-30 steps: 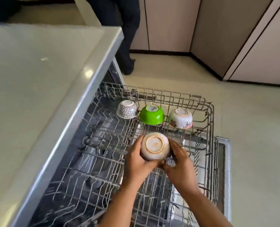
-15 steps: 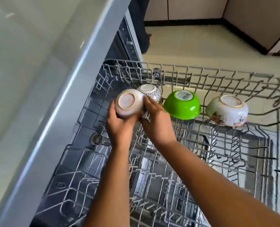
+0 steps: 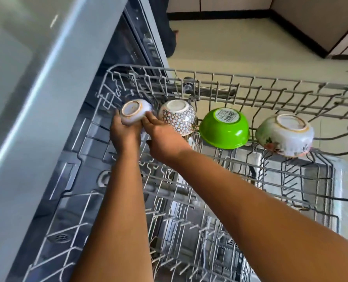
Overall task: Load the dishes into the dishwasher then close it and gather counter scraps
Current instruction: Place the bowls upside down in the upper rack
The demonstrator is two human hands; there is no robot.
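Both hands hold a small white ceramic bowl with a gold ring on its base (image 3: 134, 113), upside down, at the far left of the grey wire dishwasher rack (image 3: 250, 92). The left hand (image 3: 124, 133) cups it from below and from the left, fingers curled around its side. The right hand (image 3: 160, 137) pinches its right edge with thumb and fingers. The bowl looks a bit blurry, so I cannot tell if it sits on the wires yet.

Just to its right stands a dotted round bowl (image 3: 178, 117), then a shiny green plastic bowl (image 3: 224, 129), then a white bowl with flowers (image 3: 285, 135), all upside down in one row.

To do this step well, the bowl should go down slowly beside the dotted bowl, with its open side facing down and a little tilted like the others. It should lean between the wire prongs so it does not wobble. The hard bowls could chip if they bump, so a small gap is good. The hands should let go only when the bowl feels steady.
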